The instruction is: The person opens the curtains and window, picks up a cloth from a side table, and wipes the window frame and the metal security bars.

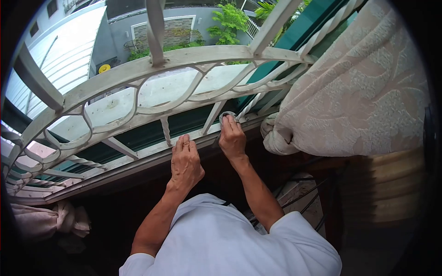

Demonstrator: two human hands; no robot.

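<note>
A white metal window grille [161, 69] with curved and twisted bars stands in front of me. My right hand [232, 136] is closed on a small greyish cloth [226, 115], which shows at its fingertips by the lower rail, close to a twisted bar. To its left, my left hand [186, 159] rests with its fingertips on the window's bottom rail [154, 148]. Its fingers are held together and bent, and nothing shows in them.
A knotted patterned curtain [350, 87] hangs on the right, and another knotted curtain [60, 218] is at the lower left. Dark thin rods [304, 198] stand below the sill. Outside are a white roof [69, 46], a wall and plants.
</note>
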